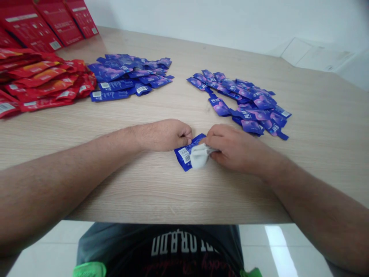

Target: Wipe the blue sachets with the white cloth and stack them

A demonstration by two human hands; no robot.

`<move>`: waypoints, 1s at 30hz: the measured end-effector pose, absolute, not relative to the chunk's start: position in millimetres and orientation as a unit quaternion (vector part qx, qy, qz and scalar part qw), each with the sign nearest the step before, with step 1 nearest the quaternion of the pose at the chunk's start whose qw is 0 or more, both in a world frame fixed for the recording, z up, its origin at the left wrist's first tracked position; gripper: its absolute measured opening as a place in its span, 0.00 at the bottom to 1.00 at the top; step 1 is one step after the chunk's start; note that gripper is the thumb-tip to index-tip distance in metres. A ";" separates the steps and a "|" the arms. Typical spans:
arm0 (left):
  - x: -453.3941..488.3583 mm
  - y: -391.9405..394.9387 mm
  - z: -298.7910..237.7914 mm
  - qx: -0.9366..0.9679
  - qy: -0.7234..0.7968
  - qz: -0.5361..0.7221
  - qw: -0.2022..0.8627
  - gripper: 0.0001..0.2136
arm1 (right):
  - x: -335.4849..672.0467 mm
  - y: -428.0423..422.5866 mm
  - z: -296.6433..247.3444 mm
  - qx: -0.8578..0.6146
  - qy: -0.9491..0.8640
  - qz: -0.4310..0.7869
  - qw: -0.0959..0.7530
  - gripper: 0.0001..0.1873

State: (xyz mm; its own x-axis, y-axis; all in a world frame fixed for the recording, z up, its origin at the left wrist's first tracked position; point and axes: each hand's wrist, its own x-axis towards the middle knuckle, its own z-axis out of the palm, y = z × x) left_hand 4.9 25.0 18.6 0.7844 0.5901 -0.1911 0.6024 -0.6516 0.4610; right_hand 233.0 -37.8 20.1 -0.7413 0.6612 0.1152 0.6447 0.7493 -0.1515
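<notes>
A small blue packet [181,158] with a white barcode label lies slantwise on the table in front of me. My left hand [168,134] is closed at its upper left edge, thumb and curled fingers pinching it. In my right hand [230,148], also closed, is a bunched white cloth [198,157], pressed against the packet's right part and covering some of it. The right fingertips are partly hidden behind the cloth.
Beyond my right hand spreads a pile of blue-purple packets [245,92]. Another blue pile [129,75] lies back left, beside heaped red packets [43,80]. Red boxes [49,25] stand behind those. The wooden table's [173,204] front edge is close to my body.
</notes>
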 end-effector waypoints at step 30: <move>4.1 25.9 18.5 0.898 0.340 -0.012 0.280 0.10 | 216.8 -50.2 21.5 -0.308 -0.947 0.043 0.077 0.08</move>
